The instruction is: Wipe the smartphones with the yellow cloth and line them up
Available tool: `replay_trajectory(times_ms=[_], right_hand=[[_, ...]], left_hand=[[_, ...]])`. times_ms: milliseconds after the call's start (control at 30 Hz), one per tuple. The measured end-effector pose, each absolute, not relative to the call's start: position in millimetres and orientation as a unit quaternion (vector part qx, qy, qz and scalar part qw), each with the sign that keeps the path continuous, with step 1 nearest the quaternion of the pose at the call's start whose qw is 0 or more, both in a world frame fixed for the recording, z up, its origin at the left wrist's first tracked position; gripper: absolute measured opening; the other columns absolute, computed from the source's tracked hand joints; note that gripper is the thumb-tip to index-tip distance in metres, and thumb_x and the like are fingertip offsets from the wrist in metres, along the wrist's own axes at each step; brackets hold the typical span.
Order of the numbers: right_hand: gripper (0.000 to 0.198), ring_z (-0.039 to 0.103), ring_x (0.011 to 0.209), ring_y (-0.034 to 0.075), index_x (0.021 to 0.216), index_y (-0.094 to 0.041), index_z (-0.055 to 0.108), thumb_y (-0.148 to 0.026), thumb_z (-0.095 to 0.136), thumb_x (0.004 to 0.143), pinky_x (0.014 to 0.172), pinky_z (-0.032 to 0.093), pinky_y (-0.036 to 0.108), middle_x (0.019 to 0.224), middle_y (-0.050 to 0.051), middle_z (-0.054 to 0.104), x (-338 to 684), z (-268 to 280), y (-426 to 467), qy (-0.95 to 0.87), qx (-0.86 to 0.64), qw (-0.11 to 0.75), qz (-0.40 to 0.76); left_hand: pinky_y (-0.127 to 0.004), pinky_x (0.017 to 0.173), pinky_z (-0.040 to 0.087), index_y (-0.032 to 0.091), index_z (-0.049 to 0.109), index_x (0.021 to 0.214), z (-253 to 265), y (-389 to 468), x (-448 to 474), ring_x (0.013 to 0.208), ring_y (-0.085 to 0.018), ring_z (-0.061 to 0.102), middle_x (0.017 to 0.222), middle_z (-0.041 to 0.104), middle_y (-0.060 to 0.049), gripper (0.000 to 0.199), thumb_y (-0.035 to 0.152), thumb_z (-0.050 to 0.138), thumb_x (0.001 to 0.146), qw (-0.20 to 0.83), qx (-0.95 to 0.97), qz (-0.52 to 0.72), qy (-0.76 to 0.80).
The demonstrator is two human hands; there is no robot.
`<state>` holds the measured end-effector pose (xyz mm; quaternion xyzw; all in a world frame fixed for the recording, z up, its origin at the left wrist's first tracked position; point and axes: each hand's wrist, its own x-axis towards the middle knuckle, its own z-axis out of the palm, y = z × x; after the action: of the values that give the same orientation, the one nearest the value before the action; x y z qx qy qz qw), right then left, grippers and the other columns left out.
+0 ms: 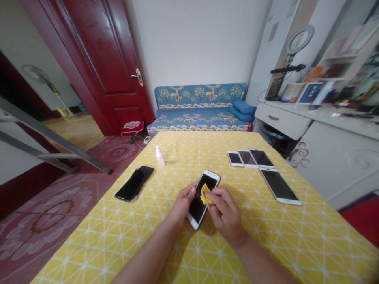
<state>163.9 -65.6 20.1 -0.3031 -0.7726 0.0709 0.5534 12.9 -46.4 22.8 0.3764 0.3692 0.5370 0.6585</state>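
Note:
A white-framed smartphone (196,209) with a dark screen is tilted above the table, gripped at its left edge by my left hand (185,201). The left thumb lies on the front of the glass, and the other fingers are hidden behind the phone. Pinched in my right hand (225,209) is a small yellow cloth (205,194), which touches the phone's screen. A white spray bottle (160,156) stands upright beyond my left hand. To the left, a black smartphone (134,184) lies face up on the table.
At the right, several phones lie together, among them a larger white-framed phone (280,186). They rest on a yellow patterned tablecloth (118,244). Behind the table is a blue sofa (201,114). A white desk (331,134) stands on the right, a metal ladder-like frame (59,138) on the left.

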Motion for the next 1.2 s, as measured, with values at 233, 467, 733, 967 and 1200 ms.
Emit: replay_trajectory(times_ms=[233,467,733,967,1200], right_hand=[[0.043,0.056,0.095,0.018,0.121,-0.026,0.056,-0.002,0.046,0.086,0.08,0.049,0.033,0.103,0.008,0.053,165.2,26.2,-65.7,-0.745,-0.33,0.577,0.052],[0.032,0.056,0.094,0.019,0.112,-0.024,0.061,-0.007,0.048,0.088,0.079,0.049,0.033,0.101,0.007,0.053,175.0,32.4,-53.3,-0.663,-0.395,0.635,0.028],[0.014,0.055,0.094,0.02,0.098,-0.019,0.062,-0.019,0.05,0.09,0.084,0.046,0.038,0.098,0.007,0.055,183.8,27.1,-41.5,-0.58,-0.498,0.643,0.047],[0.03,0.057,0.087,0.017,0.104,-0.022,0.064,-0.01,0.042,0.089,0.074,0.049,0.031,0.093,0.005,0.056,173.9,8.1,-39.4,-0.692,-0.452,0.55,0.126],[0.033,0.056,0.079,0.018,0.105,-0.02,0.065,-0.007,0.039,0.089,0.068,0.046,0.03,0.088,0.006,0.059,126.1,16.6,-75.4,-0.826,-0.328,0.443,0.115]], left_hand=[[-0.038,0.104,0.032,0.018,0.061,0.124,48.4,-61.4,11.3,0.124,-0.033,0.047,0.126,0.062,-0.01,0.057,0.034,0.073,0.071,0.622,0.526,0.489,0.312],[-0.028,0.081,0.045,0.019,0.057,0.128,33.7,-60.5,4.4,0.103,-0.024,0.058,0.123,0.061,-0.011,0.062,0.031,0.07,0.069,0.696,0.53,0.38,0.301],[-0.028,0.054,0.047,0.003,0.059,0.12,27.0,-68.4,21.3,0.08,-0.024,0.064,0.107,0.066,-0.021,0.057,0.039,0.043,0.078,0.875,0.335,0.32,0.14],[-0.054,0.094,0.041,0.008,0.062,0.109,26.5,-56.9,14.3,0.107,-0.03,0.06,0.107,0.069,-0.015,0.04,0.033,0.047,0.08,0.873,0.142,0.442,0.151],[-0.034,0.098,0.041,0.009,0.065,0.103,23.3,-51.5,12.3,0.115,-0.029,0.056,0.109,0.066,-0.017,0.049,0.048,0.051,0.078,0.833,0.185,0.477,0.211]])
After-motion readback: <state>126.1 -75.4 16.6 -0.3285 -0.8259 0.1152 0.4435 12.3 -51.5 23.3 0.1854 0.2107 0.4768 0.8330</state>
